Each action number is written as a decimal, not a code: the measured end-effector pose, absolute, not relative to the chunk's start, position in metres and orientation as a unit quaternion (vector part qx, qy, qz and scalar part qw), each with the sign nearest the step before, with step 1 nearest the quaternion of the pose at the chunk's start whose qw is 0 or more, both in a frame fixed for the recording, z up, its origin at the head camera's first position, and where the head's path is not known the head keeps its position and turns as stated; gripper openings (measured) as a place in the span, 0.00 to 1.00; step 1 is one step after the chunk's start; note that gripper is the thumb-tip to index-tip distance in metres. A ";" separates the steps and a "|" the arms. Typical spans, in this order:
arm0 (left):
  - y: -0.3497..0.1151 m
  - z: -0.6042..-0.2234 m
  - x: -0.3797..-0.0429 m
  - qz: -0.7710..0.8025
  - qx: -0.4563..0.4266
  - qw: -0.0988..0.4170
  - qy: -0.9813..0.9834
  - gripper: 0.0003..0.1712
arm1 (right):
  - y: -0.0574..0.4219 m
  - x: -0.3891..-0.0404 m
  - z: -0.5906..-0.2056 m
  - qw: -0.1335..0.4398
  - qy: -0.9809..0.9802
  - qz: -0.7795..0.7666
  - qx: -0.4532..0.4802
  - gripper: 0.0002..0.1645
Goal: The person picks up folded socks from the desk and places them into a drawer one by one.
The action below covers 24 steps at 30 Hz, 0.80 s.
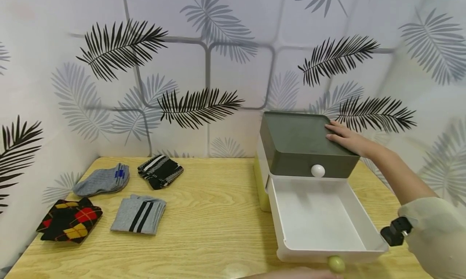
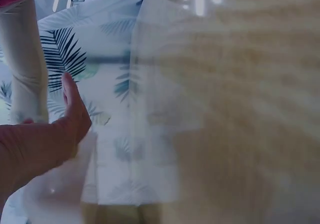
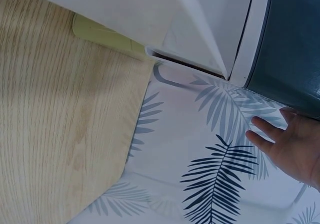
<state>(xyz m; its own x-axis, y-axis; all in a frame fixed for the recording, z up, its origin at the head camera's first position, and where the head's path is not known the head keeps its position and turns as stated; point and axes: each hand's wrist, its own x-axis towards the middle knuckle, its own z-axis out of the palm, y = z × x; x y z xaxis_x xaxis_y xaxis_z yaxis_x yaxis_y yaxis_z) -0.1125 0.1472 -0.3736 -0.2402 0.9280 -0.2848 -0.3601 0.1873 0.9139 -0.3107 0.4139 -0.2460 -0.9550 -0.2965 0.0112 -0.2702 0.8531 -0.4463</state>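
A small drawer unit has a dark grey-green top section (image 1: 298,133) with a white knob (image 1: 318,171). Below it, a white drawer (image 1: 316,218) with a green knob (image 1: 336,264) is pulled out, its inside bare. My right hand (image 1: 347,140) rests on the right edge of the top, fingers extended; the right wrist view also shows this hand (image 3: 297,146) against the dark side. At the bottom edge of the head view, my left hand (image 1: 306,274) is mostly cut off, fingertips right at the green knob. The left wrist view shows this hand (image 2: 50,139) with a straight digit raised.
On the left of the wooden table (image 1: 214,214) lie grey socks (image 1: 103,180), a folded black-and-white plaid cloth (image 1: 160,171), a folded argyle piece (image 1: 70,221) and a folded grey piece with black stripes (image 1: 139,215). A leaf-patterned curtain (image 1: 236,76) hangs behind.
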 end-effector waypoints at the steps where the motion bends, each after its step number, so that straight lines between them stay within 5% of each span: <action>1: 0.138 -0.368 -0.114 0.514 0.360 0.518 0.581 0.09 | 0.414 -0.311 -0.246 0.029 0.962 -0.227 -0.147 0.39; 4: 0.114 -0.350 -0.120 0.432 0.467 0.390 0.666 0.11 | 0.414 -0.311 -0.246 0.030 0.963 -0.226 -0.145 0.39; 10: 0.071 -0.324 -0.146 0.573 0.314 0.489 0.577 0.22 | 0.416 -0.310 -0.245 0.029 0.962 -0.230 -0.145 0.39; 24: -0.069 -0.318 -0.228 0.619 0.241 0.294 0.688 0.22 | 0.415 -0.311 -0.247 0.024 0.962 -0.231 -0.147 0.37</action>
